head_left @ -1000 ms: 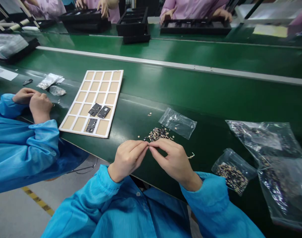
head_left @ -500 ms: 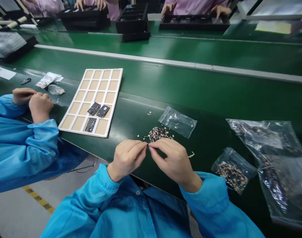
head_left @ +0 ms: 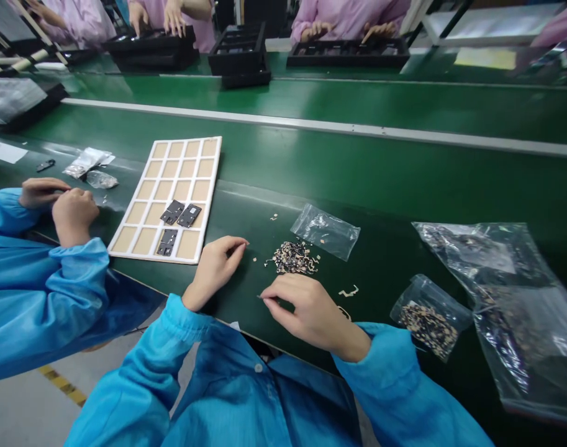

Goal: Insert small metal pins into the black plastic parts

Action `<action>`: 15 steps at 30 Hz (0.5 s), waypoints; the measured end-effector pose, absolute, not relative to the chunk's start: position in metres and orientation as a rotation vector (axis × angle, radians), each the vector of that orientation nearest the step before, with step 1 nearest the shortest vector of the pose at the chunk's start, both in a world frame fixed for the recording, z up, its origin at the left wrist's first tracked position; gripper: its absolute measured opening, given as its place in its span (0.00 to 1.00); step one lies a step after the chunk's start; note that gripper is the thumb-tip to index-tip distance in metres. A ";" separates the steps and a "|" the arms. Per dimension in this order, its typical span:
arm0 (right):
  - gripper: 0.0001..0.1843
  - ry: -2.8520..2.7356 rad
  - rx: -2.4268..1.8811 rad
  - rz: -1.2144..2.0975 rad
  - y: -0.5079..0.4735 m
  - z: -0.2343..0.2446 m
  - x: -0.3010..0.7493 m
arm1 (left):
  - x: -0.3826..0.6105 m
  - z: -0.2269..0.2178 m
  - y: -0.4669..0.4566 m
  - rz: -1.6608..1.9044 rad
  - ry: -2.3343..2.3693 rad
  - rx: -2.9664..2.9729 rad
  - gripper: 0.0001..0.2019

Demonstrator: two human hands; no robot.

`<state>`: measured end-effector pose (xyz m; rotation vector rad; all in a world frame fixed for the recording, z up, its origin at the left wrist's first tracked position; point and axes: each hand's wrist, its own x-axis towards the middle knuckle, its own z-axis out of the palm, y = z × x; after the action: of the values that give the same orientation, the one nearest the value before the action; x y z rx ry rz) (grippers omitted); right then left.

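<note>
Shows heap of small parts (head_left: 293, 257) just far of right hand (head_left: 306, 307), right of left hand (head_left: 215, 266). Right hand nearer, pinching tiny piece (head_left: 259, 297); left hand loosely curled, nothing seen in it.

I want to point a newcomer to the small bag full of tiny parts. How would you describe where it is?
On the dark green bench, look right of the person's right hand. The small clear bag lies beside the large crumpled bags. Unlike the nearly empty small bag behind the loose pile, it is filled with dark and tan bits.
</note>
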<state>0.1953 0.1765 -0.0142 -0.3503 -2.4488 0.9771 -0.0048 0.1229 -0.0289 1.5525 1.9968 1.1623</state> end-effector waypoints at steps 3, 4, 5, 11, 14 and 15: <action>0.09 -2.464 -0.339 0.970 0.175 -0.017 0.195 | -0.009 -0.037 0.130 1.026 2.005 1.674 0.10; 0.09 -2.465 -0.341 0.970 0.175 -0.017 0.196 | -0.009 -0.039 0.130 0.988 2.008 1.706 0.09; 0.09 -2.465 -0.343 0.973 0.176 -0.016 0.197 | -0.009 -0.043 0.129 0.949 2.023 1.738 0.08; 0.09 -2.441 -0.412 0.984 0.180 -0.011 0.199 | -0.010 -0.058 0.121 0.810 2.197 2.012 0.11; 0.09 -2.436 -0.479 1.024 0.182 -0.012 0.198 | -0.006 -0.048 0.114 0.991 2.116 2.062 0.18; 0.09 -2.443 -0.486 1.026 0.182 -0.013 0.198 | -0.004 -0.041 0.111 1.032 2.022 2.055 0.19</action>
<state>0.1978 0.1819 -0.0133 -0.4857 -2.4429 1.0259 -0.0037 0.1107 -0.0412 2.0553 2.0221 1.0321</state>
